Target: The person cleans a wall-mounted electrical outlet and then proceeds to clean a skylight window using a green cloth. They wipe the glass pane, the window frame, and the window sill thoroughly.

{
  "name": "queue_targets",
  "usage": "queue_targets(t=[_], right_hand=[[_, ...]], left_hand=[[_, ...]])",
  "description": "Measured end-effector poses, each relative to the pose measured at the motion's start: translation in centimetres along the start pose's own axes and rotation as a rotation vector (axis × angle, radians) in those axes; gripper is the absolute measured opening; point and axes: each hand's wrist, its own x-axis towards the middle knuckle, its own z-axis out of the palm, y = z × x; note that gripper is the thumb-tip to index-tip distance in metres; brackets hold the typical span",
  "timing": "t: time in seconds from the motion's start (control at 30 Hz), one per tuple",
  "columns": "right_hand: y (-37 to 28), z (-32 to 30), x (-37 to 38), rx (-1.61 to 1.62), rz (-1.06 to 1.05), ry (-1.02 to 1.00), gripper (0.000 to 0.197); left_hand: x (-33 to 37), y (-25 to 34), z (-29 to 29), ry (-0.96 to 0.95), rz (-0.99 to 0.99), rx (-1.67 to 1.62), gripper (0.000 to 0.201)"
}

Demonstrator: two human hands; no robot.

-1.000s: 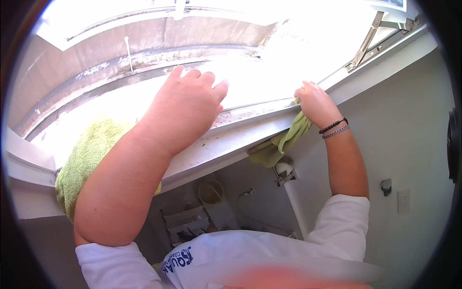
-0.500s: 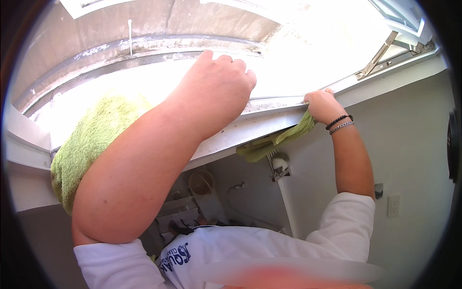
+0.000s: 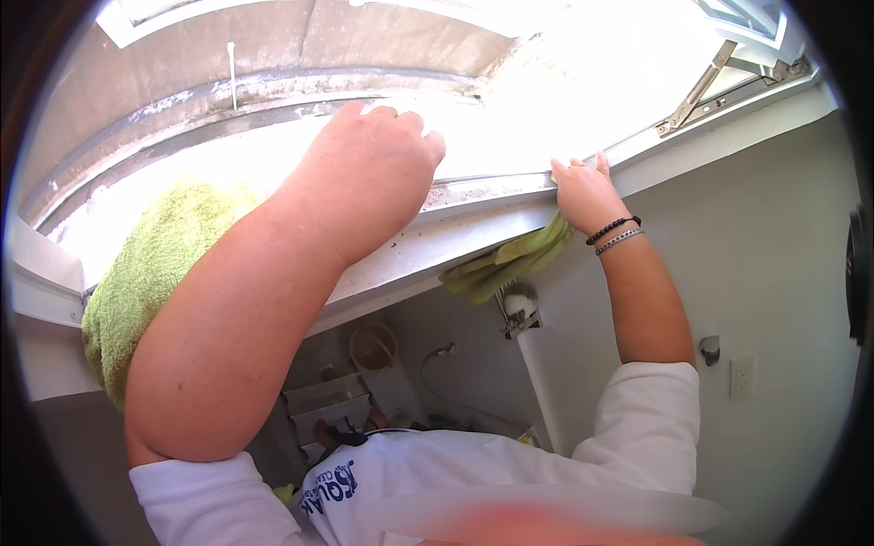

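Note:
My right hand [image 3: 583, 191] presses a thin green cloth [image 3: 514, 259] onto the window frame [image 3: 482, 196], the rest of the cloth hanging below the ledge. Its thumb and fingers show at the frame's inner rail. Farther left, my left hand [image 3: 369, 177] reaches across the frame with its knuckles up and fingers curled under. Whatever those fingers hold is hidden behind the hand. A thick light-green towel [image 3: 150, 273] drapes over the sill's left end, beside my left forearm. Dark specks of dirt lie along the frame.
An open window sash on a metal hinge arm [image 3: 696, 91] stands at upper right. Below the ledge are a bucket [image 3: 373, 346], a shower hose [image 3: 432, 355] and a toilet paper roll [image 3: 519, 305]. A wall outlet [image 3: 742, 378] is at right. Outside stands a concrete wall [image 3: 182, 73].
In the picture both hands sit slightly farther left, as do the frame and towel. The fingers of my right hand are more lifted and spread over the rail, with the cloth still beneath.

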Motion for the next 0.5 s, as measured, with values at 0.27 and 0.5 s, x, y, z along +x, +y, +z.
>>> queue_targets(t=[0.27,0.5], right_hand=[[-2.3,-1.5,-2.2,0.558,-0.124,0.215,0.055],[-9.0,-6.7,-3.6,0.906,-0.484,0.323,0.053]], left_hand=[[0.4,0.2,0.3,0.017,0.015,0.005,0.016],[0.7,-0.1,0.3,0.121,-0.02,-0.014,0.025]])
